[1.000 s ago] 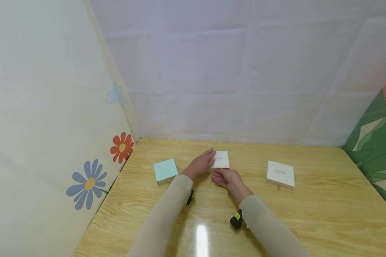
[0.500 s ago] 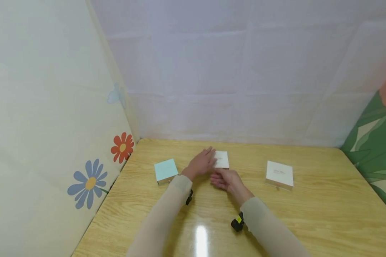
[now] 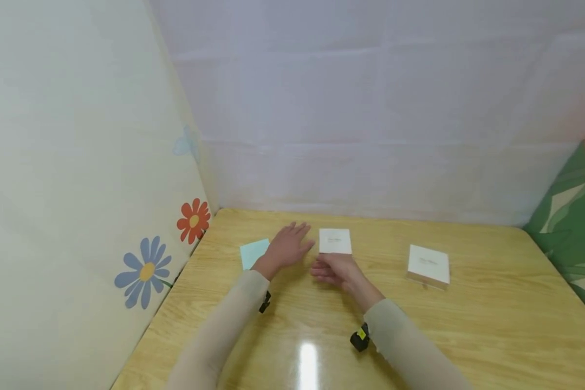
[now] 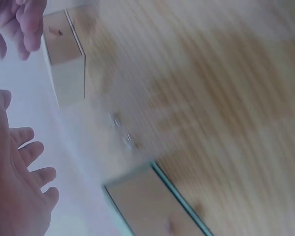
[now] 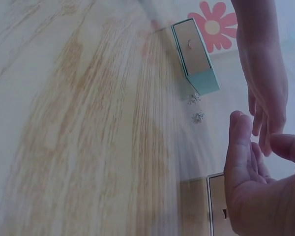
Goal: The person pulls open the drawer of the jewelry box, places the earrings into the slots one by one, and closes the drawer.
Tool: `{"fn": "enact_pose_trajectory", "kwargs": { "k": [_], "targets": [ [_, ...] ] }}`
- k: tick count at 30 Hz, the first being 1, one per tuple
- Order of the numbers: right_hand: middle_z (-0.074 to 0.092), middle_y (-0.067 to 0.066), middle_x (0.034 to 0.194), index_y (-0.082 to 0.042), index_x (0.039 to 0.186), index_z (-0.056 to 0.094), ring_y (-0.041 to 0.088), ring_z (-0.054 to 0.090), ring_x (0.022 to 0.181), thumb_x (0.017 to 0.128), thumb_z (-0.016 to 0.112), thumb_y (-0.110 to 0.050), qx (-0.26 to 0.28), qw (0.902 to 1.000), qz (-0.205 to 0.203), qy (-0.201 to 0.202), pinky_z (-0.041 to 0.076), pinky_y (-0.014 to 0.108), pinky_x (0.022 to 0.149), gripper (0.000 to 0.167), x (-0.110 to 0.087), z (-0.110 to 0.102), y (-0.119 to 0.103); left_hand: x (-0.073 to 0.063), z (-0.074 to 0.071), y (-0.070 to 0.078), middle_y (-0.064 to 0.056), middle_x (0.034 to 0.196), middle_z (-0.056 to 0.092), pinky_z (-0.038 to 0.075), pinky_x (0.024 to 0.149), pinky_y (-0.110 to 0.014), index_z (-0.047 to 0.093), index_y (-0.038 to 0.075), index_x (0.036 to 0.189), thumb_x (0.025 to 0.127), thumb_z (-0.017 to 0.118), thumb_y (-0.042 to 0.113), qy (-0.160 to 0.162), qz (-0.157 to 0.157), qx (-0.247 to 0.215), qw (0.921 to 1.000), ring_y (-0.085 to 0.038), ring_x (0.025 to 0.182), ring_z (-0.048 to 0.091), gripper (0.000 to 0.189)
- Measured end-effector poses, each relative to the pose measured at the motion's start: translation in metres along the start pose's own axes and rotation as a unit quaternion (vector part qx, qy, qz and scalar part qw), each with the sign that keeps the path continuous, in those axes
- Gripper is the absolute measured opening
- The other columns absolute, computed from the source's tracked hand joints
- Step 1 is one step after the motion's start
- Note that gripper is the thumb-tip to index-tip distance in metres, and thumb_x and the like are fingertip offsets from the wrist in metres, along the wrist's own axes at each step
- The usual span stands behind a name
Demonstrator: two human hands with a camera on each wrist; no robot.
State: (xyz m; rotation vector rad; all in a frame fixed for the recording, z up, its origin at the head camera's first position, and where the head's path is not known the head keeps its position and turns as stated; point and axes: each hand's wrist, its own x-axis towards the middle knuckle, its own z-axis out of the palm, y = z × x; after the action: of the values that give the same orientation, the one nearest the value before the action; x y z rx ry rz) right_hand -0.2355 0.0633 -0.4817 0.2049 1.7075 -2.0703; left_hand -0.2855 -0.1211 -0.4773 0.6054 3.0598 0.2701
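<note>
My left hand (image 3: 287, 245) hovers with spread, straight fingers between a pale teal box (image 3: 253, 253) and the middle white box (image 3: 335, 241), partly covering the teal one. My right hand (image 3: 335, 269), its fingers loosely bent, is at the front of that white box, overlapping its lower edge. Nothing shows between the fingers of either hand. In the right wrist view, two small sparkling flower-like pieces (image 5: 198, 117) lie on the table near the teal box (image 5: 204, 83). Both boxes have a tan drawer-like front with a small pull; the left wrist view shows the white box's front (image 4: 63, 42).
A second white box (image 3: 428, 265) stands on the wooden table (image 3: 492, 303) to the right. Pale cloth (image 3: 346, 108) rises behind the table, and a wall printed with flowers (image 3: 194, 221) runs along the left side.
My left hand has moved left off the middle white box towards the teal box, and its fingers have spread. The right hand stays nearly where it was.
</note>
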Motion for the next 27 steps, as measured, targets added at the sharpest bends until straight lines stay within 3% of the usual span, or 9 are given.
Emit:
{"fn": "enact_pose_trajectory", "kwargs": {
  "k": [9, 27],
  "targets": [
    [0.075, 0.012, 0.088, 0.013, 0.127, 0.055, 0.019, 0.075, 0.073, 0.098, 0.059, -0.008, -0.008, 0.9995, 0.003, -0.03, 0.064, 0.034, 0.076, 0.035, 0.005, 0.008, 0.005, -0.026, -0.006, -0.027, -0.007, 0.166, 0.028, 0.016, 0.127, -0.046, 0.031, 0.012, 0.16, 0.108, 0.028, 0.055, 0.022, -0.013, -0.004, 0.9997, -0.031, 0.153, 0.024, 0.067],
    [0.075, 0.02, 0.096, 0.009, 0.123, 0.061, 0.023, 0.076, 0.077, 0.097, 0.064, -0.01, -0.025, 0.9976, 0.026, -0.059, 0.064, 0.036, 0.075, 0.032, 0.013, 0.039, 0.018, -0.065, -0.012, -0.065, -0.012, 0.164, 0.032, 0.021, 0.125, -0.052, 0.036, 0.008, 0.158, 0.109, 0.036, 0.047, 0.038, -0.037, -0.009, 0.9986, -0.036, 0.15, 0.031, 0.062]
  ]
}}
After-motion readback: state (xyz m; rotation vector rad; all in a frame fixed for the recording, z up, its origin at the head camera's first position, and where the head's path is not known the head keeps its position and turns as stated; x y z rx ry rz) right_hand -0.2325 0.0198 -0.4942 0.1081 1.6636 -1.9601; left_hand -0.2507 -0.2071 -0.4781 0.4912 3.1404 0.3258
